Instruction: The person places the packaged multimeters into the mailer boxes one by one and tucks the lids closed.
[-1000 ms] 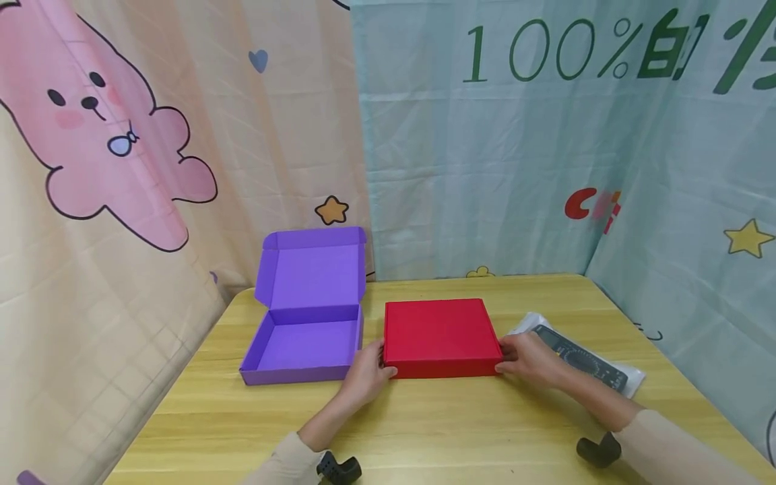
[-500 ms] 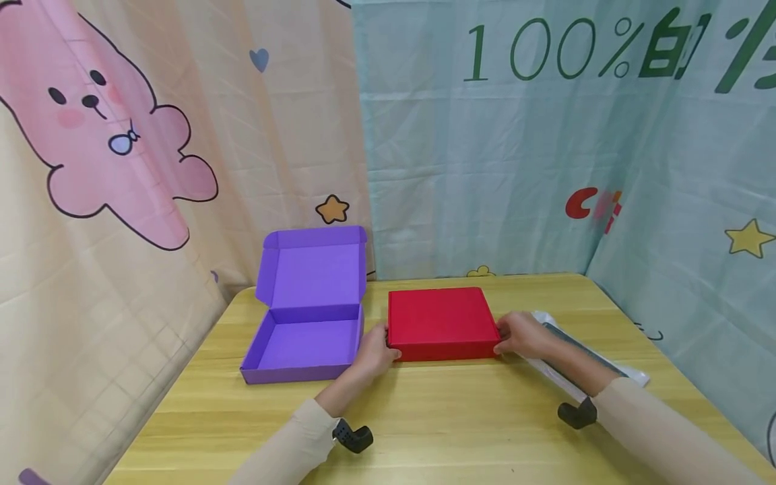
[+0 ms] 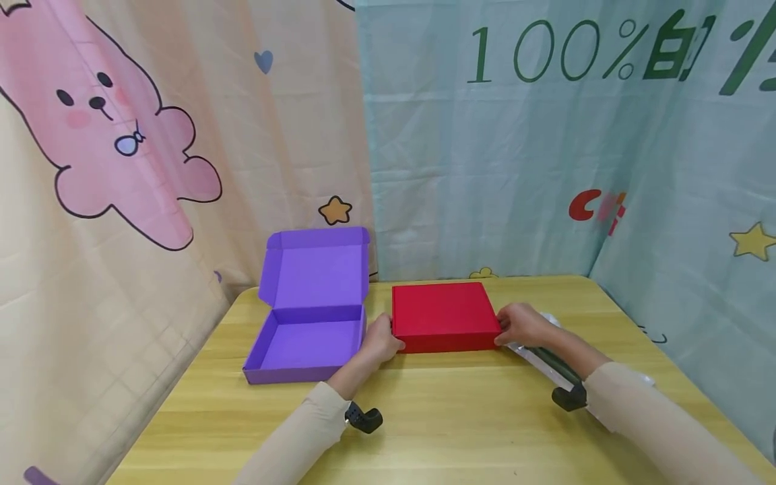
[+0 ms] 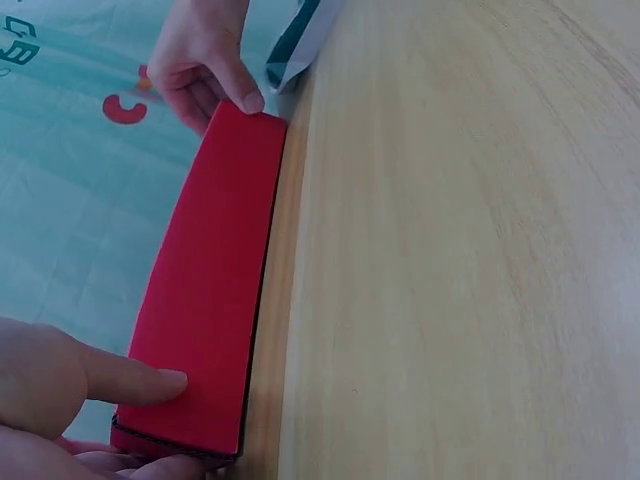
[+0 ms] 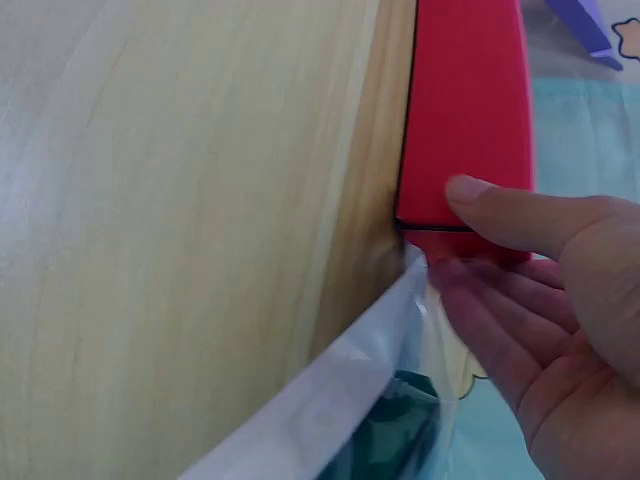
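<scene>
A closed red cardboard box (image 3: 445, 310) lies flat on the table, to the right of centre. At its left end my left hand (image 3: 380, 339) holds the front corner, thumb on the front face and fingers around the side, as the left wrist view shows. My right hand (image 3: 526, 325) grips the opposite end the same way; in the right wrist view its thumb lies on the red front face. Under my right forearm is a dark multimeter in a clear plastic bag (image 5: 385, 430), mostly covered by the arm. One corner of the bag reaches the box's right end.
An open purple box (image 3: 303, 343) stands just left of my left hand, lid raised at the back and nothing inside. The wooden table (image 3: 448, 417) ends at the back against printed curtains (image 3: 473, 168).
Both hands have pushed the red box away from me, toward the table's back edge. My right forearm now covers most of the bagged multimeter, which showed plainly before.
</scene>
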`<state>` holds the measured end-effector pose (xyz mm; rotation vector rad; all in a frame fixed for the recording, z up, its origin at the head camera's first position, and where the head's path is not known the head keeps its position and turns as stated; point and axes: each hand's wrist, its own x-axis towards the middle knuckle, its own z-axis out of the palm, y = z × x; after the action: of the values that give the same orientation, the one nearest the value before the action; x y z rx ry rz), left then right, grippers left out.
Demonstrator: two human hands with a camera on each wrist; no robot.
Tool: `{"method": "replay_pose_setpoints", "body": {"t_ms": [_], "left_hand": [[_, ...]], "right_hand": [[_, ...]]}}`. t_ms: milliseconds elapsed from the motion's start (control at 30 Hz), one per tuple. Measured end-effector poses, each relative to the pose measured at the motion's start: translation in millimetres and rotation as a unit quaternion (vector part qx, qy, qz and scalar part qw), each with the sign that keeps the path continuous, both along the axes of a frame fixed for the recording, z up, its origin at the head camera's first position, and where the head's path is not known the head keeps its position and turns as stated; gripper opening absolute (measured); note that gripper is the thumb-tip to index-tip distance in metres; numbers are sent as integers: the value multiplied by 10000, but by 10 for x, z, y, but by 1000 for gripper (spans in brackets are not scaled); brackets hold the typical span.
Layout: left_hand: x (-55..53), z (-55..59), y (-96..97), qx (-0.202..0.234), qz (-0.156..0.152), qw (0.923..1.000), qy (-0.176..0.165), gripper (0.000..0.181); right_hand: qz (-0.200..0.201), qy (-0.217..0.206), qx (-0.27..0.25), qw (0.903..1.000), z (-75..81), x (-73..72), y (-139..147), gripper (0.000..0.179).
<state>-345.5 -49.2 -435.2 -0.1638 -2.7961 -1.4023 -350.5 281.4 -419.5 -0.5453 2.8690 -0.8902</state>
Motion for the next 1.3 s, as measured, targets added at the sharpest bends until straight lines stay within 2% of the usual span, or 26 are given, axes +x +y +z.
{"method": "replay_pose_setpoints", "body": {"t_ms": [133, 267, 400, 500, 600, 833, 1033, 1300], "left_hand": [[-2, 27, -29, 262, -160, 9994, -130, 73], [-40, 181, -125, 632, -353, 9973, -71, 92], [-78, 338, -259, 861, -473, 9952, 19, 92], [-71, 428, -381, 848, -645, 9942, 118, 90], [-36, 519, -527, 791, -760, 9936, 258, 88], [143, 718, -932, 748, -817, 9918, 637, 87], [294, 753, -1293, 816, -922, 9891, 801, 86], [493, 668, -1770, 1015, -581, 9883, 979, 88]], "right_hand": [[369, -32, 174, 9992, 12, 34, 30, 38], [506, -87, 262, 9983, 82, 71, 112, 52], [364, 23, 351, 9987, 178, 87, 188, 64], [366, 131, 393, 9985, 267, 109, 219, 65], [431, 231, 411, 9980, 356, 149, 259, 64], [110, 349, 423, 9984, 466, 230, 412, 64], [126, 450, 494, 9977, 506, 281, 485, 63], [153, 666, 459, 9966, 492, 409, 648, 61]]}}
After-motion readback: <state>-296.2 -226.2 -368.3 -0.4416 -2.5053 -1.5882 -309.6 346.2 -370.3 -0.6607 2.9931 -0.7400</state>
